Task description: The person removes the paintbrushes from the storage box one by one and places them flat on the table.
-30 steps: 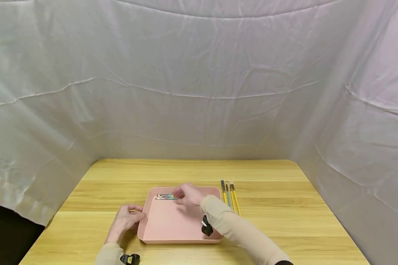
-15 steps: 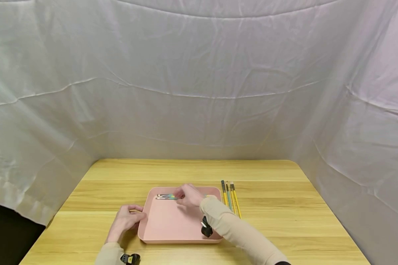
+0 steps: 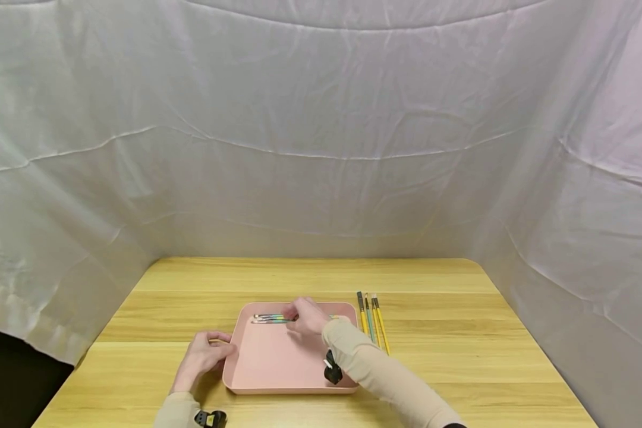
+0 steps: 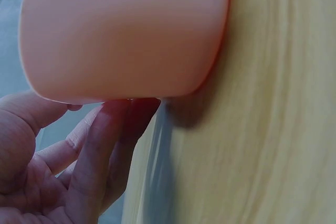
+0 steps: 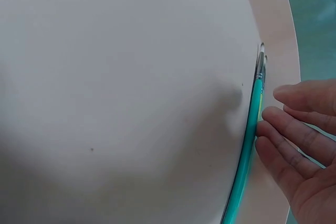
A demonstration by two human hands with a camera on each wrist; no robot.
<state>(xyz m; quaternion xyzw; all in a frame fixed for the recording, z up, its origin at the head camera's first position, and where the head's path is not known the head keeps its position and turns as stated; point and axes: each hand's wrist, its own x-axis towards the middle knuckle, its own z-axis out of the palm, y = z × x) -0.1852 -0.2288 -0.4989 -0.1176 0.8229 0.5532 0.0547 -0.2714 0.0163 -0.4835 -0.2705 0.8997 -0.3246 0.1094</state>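
A pink tray [image 3: 283, 362] lies on the wooden table, and my left hand [image 3: 200, 356] grips its left rim. In the left wrist view, the thumb and fingertips of that hand [image 4: 79, 156] meet the tray's edge [image 4: 126, 51] and are partly hidden by it. Several slim paintbrushes [image 3: 267, 319] lie side by side along the tray's far wall. Over them is my right hand [image 3: 307, 315], hiding their middle in the head view. The right wrist view shows its fingers [image 5: 289, 166] loosely extended, touching the teal paintbrush [image 5: 247, 150], with the thumb apart from it.
Several more paintbrushes [image 3: 374, 321], with yellow and teal handles, lie on the table [image 3: 460, 356] just right of the tray. Grey cloth [image 3: 321, 196] hangs behind the table and at both sides. A black wrist camera [image 3: 333, 368] hangs over the tray's right part.
My right hand has shifted very slightly to the right along the paintbrushes in the tray. The left hand and the tray look unmoved.
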